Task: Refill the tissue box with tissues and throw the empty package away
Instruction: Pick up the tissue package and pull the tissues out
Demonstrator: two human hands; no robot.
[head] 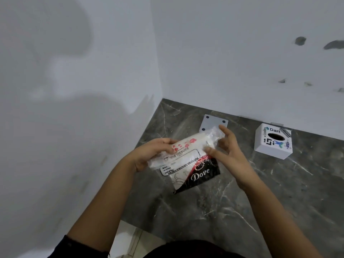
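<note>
A clear plastic tissue package (184, 151) printed with red hearts and "BIG TISSUES" is held above the dark marble counter (260, 202), with white tissues showing inside. My left hand (149, 155) grips its left end. My right hand (229, 148) pinches the crinkled plastic at its right end. The white tissue box (272, 141), covered in stickers and with an oval hole on top, stands to the right near the wall. A white square plate (212, 122) with dark corner dots, maybe the box's base, lies flat behind the package.
A black, white and red "Dove" packet (197, 175) lies on the counter under my hands. White walls close the corner at the left and back. The counter's front-left edge drops to a pale floor (128, 237).
</note>
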